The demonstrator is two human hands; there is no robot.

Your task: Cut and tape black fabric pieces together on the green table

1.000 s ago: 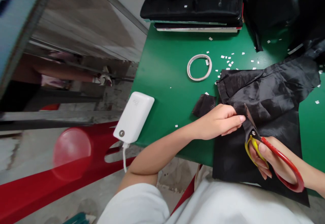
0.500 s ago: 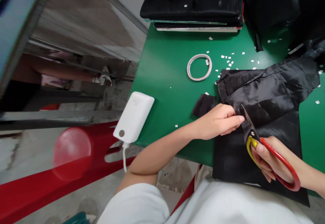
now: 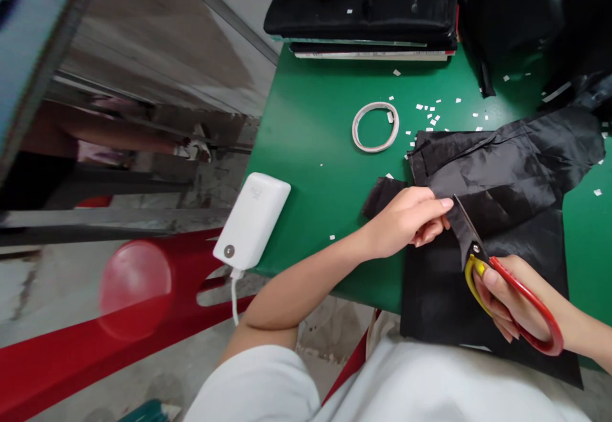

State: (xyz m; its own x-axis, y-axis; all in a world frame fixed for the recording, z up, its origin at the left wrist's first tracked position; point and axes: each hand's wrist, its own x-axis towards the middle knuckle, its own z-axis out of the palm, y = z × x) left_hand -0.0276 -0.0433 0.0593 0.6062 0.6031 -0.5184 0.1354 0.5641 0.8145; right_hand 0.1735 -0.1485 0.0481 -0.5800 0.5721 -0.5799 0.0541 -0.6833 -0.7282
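Observation:
My right hand [image 3: 507, 298] is closed round the red and yellow handles of the scissors [image 3: 475, 247]. Their blades point up and to the left, at the edge of the black fabric [image 3: 497, 160]. Thumb and fingers of my left hand [image 3: 415, 218] pinch that fabric's left edge, close by the blade tips. A narrow flap of the cloth hangs beside the blades. Beneath lies a larger black sheet [image 3: 521, 313], reaching over the table's front edge. A small black scrap [image 3: 382, 196] rests just behind my left wrist.
On the green table [image 3: 306, 122] lie a roll of white tape [image 3: 355, 130] and many tiny white paper bits. A white power bank [image 3: 253, 218] with a cable overhangs the left edge. Black fabric is stacked [image 3: 363, 1] at the back. A red chair [image 3: 182, 282] stands left; a person's leg [image 3: 124, 138] shows beyond.
My left hand has shifted slightly left and up, its fingers curling more tightly at the cloth's edge. The scissors have barely moved.

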